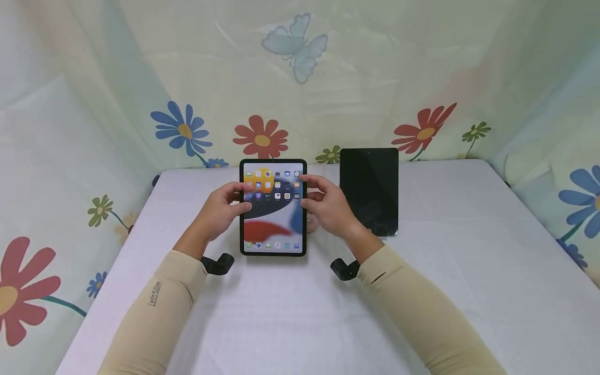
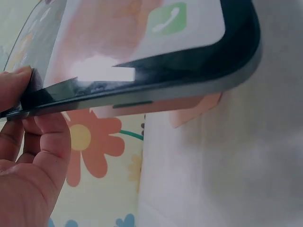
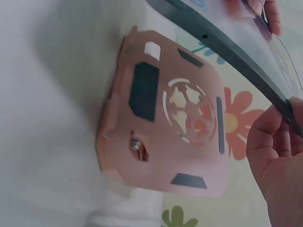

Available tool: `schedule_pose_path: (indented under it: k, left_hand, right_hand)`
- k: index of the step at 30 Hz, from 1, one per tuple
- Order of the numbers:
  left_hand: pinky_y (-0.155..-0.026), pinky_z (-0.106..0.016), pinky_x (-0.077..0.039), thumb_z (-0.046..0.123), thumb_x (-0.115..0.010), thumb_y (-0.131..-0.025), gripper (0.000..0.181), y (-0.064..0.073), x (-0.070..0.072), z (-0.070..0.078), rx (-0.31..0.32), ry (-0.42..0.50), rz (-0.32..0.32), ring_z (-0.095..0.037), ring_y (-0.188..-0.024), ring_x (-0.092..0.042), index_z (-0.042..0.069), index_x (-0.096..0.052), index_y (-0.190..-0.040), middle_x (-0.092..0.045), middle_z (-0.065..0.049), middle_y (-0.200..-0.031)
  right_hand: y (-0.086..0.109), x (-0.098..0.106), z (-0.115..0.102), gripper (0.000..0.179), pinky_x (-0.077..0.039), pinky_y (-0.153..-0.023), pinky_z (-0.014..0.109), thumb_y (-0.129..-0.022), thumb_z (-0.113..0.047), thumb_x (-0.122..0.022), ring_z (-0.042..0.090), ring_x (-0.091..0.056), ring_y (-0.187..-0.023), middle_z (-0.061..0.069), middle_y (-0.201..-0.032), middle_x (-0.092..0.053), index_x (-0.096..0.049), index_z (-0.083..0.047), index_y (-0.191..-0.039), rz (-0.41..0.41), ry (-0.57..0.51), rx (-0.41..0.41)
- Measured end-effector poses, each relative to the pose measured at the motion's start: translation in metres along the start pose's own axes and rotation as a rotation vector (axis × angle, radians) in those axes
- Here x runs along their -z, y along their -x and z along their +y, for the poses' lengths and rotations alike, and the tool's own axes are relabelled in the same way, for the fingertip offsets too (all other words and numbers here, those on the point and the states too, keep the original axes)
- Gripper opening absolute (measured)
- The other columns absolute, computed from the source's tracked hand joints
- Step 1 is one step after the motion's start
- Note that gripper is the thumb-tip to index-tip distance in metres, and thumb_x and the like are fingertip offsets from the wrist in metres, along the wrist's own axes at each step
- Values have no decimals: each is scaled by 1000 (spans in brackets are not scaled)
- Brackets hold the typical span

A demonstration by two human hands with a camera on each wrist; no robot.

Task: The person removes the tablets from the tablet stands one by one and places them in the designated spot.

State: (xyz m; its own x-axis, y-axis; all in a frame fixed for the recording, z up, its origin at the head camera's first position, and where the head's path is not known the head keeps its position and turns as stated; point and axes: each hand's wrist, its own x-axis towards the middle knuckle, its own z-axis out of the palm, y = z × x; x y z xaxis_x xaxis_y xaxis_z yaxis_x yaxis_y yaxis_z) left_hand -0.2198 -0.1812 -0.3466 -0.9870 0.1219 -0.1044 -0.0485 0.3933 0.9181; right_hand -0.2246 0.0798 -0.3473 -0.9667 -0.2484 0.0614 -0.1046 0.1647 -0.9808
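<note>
A tablet (image 1: pixel 276 229) with a lit home screen and black border is held upright-looking between both hands. The left hand (image 1: pixel 222 208) grips its left edge, thumb on the front and fingers partly hidden behind. On the opposite edge, the right hand (image 1: pixel 328 205) pinches the tablet the same way. Below and behind the tablet, the right wrist view shows a rose-gold stand (image 3: pixel 180 163) with cut-outs, dark pads and a screw. In the head view the tablet hides most of this stand. Whether tablet and stand touch, I cannot tell.
A second tablet (image 1: pixel 370 192), its screen dark, is just right of the right hand, partly behind that wrist. White cloth covers the table (image 1: pixel 281 323). A flowered curtain (image 1: pixel 356 67) hangs at the back and sides. Each wrist carries a black camera mount (image 1: pixel 344 270).
</note>
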Motion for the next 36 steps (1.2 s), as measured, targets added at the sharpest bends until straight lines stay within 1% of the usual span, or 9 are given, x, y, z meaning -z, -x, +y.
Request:
schedule_pose_path:
  k: [2,7,11,18,25,32,36]
  left_hand:
    - [-102,-46,-47,8,-62,-99,39,3,2,-3,1,-2,-5,-33,-131,-43,12,-54,-137,-45,-14,-144]
    - [-103,-47,-46,7,-63,-98,36,11,6,-9,0,-12,-13,-35,-132,-42,8,-56,-134,-45,-15,-145]
    - [-103,-48,-46,7,-63,-98,37,17,8,-13,2,-24,-24,-36,-133,-41,6,-56,-134,-45,-16,-145]
    - [-101,-50,-47,8,-63,-98,39,29,13,-24,14,-57,-29,-38,-134,-40,7,-54,-135,-43,-17,-146]
    - [-101,-50,-47,8,-64,-97,40,38,17,-39,27,-45,-39,-39,-131,-42,4,-53,-136,-45,-19,-143]
    - [-100,-48,-49,6,-63,-97,40,48,23,-51,37,-57,-38,-41,-129,-44,3,-53,-136,-46,-22,-141]
    - [-97,-45,-51,6,-62,-97,39,54,28,-58,40,-67,-32,-40,-125,-47,2,-53,-135,-48,-22,-137]
  right_hand:
    - [3,-2,1,49,-54,-93,41,-97,4,-59,30,-58,-112,12,-134,-49,-53,-11,-143,-11,-8,-7]
    - [7,-7,6,49,-57,-86,38,-96,4,-59,30,-58,-109,12,-132,-50,-53,-10,-142,-35,-31,-1]
    - [12,-13,9,49,-57,-85,34,-95,6,-60,30,-59,-107,14,-130,-50,-53,-7,-142,-51,-48,12]
    - [19,-24,16,50,-56,-84,31,-94,7,-61,28,-61,-106,16,-130,-51,-54,-5,-141,-62,-84,-4]
    - [23,-37,22,51,-57,-85,36,-92,9,-62,29,-64,-105,16,-129,-53,-55,-5,-140,-77,-84,-30]
    - [25,-52,30,49,-60,-77,37,-89,10,-65,26,-67,-96,15,-128,-57,-60,-5,-135,-74,-71,-38]
    - [25,-60,32,48,-60,-75,36,-88,10,-67,25,-67,-96,15,-129,-58,-61,-4,-134,-84,-71,-47]
